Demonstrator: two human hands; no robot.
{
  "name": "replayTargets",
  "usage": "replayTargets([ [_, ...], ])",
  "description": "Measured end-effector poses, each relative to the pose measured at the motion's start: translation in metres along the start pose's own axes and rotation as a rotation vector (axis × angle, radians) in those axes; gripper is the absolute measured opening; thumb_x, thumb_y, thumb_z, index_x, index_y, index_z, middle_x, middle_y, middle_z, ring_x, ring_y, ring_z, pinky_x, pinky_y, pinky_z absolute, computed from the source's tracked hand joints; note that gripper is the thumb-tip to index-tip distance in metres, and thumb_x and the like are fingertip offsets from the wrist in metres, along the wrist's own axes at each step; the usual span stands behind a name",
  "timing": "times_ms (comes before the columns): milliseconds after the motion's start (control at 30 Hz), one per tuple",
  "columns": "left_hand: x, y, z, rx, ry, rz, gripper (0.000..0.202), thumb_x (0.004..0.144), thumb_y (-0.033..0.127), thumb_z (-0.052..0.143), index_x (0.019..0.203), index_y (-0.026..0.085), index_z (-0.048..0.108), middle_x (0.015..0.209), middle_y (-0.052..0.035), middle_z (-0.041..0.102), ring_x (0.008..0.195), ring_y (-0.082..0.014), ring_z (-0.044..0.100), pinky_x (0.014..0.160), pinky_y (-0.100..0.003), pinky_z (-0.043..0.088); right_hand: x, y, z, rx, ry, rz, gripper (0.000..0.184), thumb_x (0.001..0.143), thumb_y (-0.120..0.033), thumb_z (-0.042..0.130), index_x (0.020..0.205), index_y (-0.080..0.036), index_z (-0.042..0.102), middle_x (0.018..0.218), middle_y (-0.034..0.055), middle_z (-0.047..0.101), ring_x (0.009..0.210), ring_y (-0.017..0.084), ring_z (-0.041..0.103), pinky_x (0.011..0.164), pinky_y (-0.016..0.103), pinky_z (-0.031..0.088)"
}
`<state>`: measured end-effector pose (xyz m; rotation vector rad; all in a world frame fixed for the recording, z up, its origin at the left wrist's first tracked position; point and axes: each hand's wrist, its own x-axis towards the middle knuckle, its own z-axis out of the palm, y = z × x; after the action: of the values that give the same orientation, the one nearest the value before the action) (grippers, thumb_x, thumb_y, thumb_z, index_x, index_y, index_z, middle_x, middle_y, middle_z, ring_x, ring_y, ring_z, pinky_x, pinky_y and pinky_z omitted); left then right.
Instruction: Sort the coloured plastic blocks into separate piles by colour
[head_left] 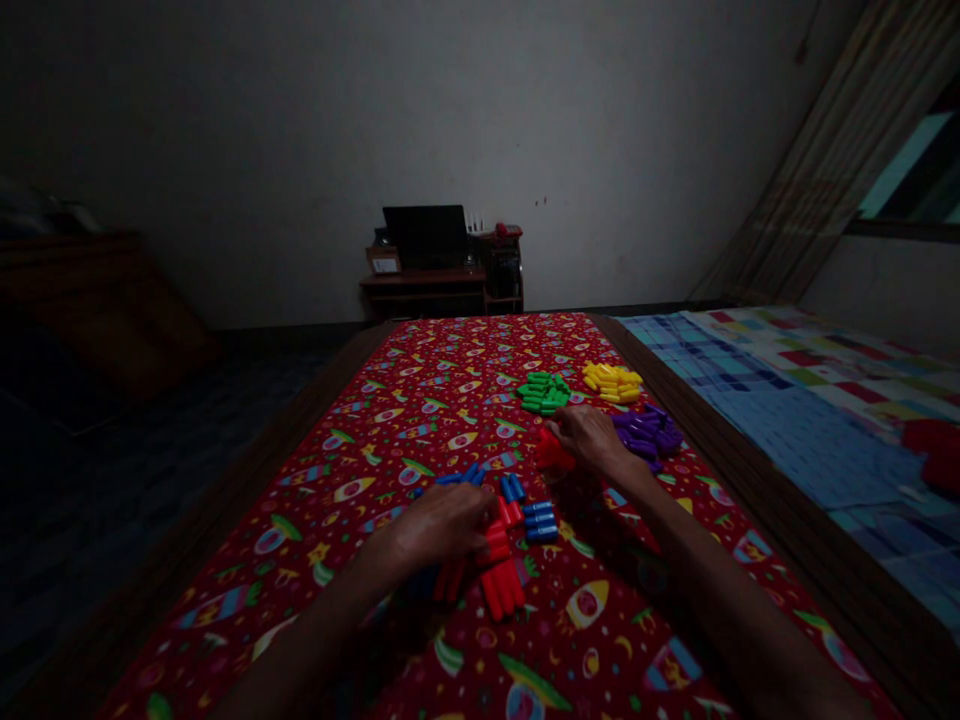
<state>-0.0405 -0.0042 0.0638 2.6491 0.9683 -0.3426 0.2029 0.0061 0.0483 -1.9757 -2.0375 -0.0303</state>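
Note:
My left hand point(444, 520) is over a group of short rod-shaped plastic pieces, its fingers curled down beside red pieces point(503, 588). What lies inside its fingers is hidden. Blue pieces point(541, 522) lie in a neat row to the right of it, and more blue pieces point(469, 474) show just beyond its knuckles. Farther forward and to the right, my right hand point(592, 437) has its fingers closed down at a small heap of red pieces point(553, 452). Its fingertips are partly hidden by the hand and the dim light.
Green pieces point(544, 393), yellow pieces point(613, 382) and purple pieces point(649, 433) lie in separate heaps around my right hand. A red patterned cloth point(450, 400) covers the long table. A bed point(787, 400) stands to the right, a desk with a monitor point(426, 236) at the far wall.

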Motion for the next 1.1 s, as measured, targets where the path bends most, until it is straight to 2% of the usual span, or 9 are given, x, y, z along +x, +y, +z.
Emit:
replayTargets([
  [67, 0.002, -0.008, -0.002, -0.053, 0.061, 0.025, 0.012, 0.078, 0.021, 0.06, 0.09, 0.021, 0.063, 0.09, -0.0021, 0.069, 0.082, -0.0186, 0.064, 0.068, -0.024, 0.045, -0.002, -0.007, -0.004, 0.112, 0.015, -0.069, 0.027, 0.092, -0.028, 0.049, 0.085, -0.013, 0.07, 0.074, 0.0075, 0.067, 0.067, 0.014, 0.055, 0.058, 0.025, 0.027],
  [167, 0.006, -0.022, -0.004, -0.143, 0.212, 0.046, 0.016, 0.081, 0.029, 0.056, 0.093, 0.021, 0.064, 0.087, -0.002, 0.069, 0.079, -0.0173, 0.063, 0.07, -0.024, 0.046, -0.008, -0.025, -0.004, 0.377, -0.099, -0.212, 0.036, 0.094, -0.034, 0.046, 0.077, -0.012, 0.069, 0.063, 0.0024, 0.06, 0.058, 0.01, 0.048, 0.056, 0.023, 0.026],
  [300, 0.016, -0.033, -0.004, -0.27, 0.44, 0.069, 0.022, 0.08, 0.035, 0.056, 0.093, 0.019, 0.064, 0.088, -0.0038, 0.068, 0.079, -0.0183, 0.063, 0.07, -0.027, 0.048, -0.017, -0.048, 0.007, 0.692, -0.268, -0.355, 0.036, 0.092, -0.041, 0.048, 0.096, -0.014, 0.069, 0.075, 0.0018, 0.063, 0.064, 0.011, 0.05, 0.057, 0.021, 0.031],
  [467, 0.027, -0.031, 0.001, -0.462, 0.613, 0.114, 0.024, 0.078, 0.031, 0.059, 0.1, 0.021, 0.061, 0.101, -0.0048, 0.066, 0.088, -0.0191, 0.064, 0.075, -0.03, 0.053, -0.007, -0.039, 0.005, 0.706, -0.248, -0.273, 0.034, 0.085, -0.041, 0.053, 0.085, -0.012, 0.069, 0.063, -0.0021, 0.053, 0.058, 0.009, 0.043, 0.053, 0.021, 0.027],
  [533, 0.029, -0.028, 0.007, -0.459, 0.611, 0.137, 0.027, 0.08, 0.027, 0.06, 0.106, 0.021, 0.06, 0.107, -0.005, 0.065, 0.093, -0.0194, 0.064, 0.08, -0.031, 0.053, 0.001, -0.019, -0.003, 0.655, -0.158, -0.161, 0.038, 0.082, -0.046, 0.053, 0.076, -0.011, 0.068, 0.059, -0.0027, 0.048, 0.057, 0.01, 0.04, 0.052, 0.022, 0.025],
  [633, 0.03, -0.02, 0.021, -0.363, 0.505, 0.204, 0.024, 0.082, 0.023, 0.06, 0.106, 0.023, 0.061, 0.107, -0.0042, 0.065, 0.097, -0.0196, 0.062, 0.086, -0.032, 0.051, 0.01, 0.017, -0.013, 0.558, -0.051, -0.03, 0.045, 0.081, -0.052, 0.05, 0.067, -0.012, 0.063, 0.057, -0.0023, 0.045, 0.057, 0.01, 0.038, 0.052, 0.024, 0.023],
  [800, 0.031, -0.005, 0.039, -0.212, 0.408, 0.311, 0.032, 0.08, 0.012, 0.06, 0.11, 0.024, 0.061, 0.119, -0.0061, 0.059, 0.113, -0.0217, 0.055, 0.096, -0.034, 0.046, 0.013, 0.062, -0.009, 0.451, -0.243, -0.012, 0.045, 0.08, -0.051, 0.052, 0.056, -0.013, 0.056, 0.052, -0.004, 0.039, 0.052, 0.009, 0.032, 0.05, 0.025, 0.02],
  [967, 0.027, -0.002, 0.036, -0.179, 0.401, 0.277, 0.017, 0.081, 0.012, 0.059, 0.096, 0.021, 0.06, 0.107, -0.007, 0.056, 0.101, -0.0214, 0.055, 0.086, -0.032, 0.049, 0.011, 0.071, -0.002, 0.313, -0.241, 0.058, 0.022, 0.081, -0.033, 0.062, 0.079, -0.013, 0.069, 0.067, 0.0021, 0.062, 0.061, 0.012, 0.05, 0.055, 0.023, 0.031],
  [1100, 0.025, -0.006, 0.041, -0.168, 0.392, 0.259, 0.021, 0.078, 0.012, 0.062, 0.097, 0.021, 0.057, 0.109, -0.0075, 0.053, 0.102, -0.0219, 0.053, 0.087, -0.033, 0.049, 0.008, 0.066, -0.008, 0.143, -0.32, 0.062, 0.02, 0.085, -0.029, 0.059, 0.078, -0.014, 0.07, 0.071, 0.0055, 0.065, 0.064, 0.014, 0.053, 0.055, 0.023, 0.032],
])
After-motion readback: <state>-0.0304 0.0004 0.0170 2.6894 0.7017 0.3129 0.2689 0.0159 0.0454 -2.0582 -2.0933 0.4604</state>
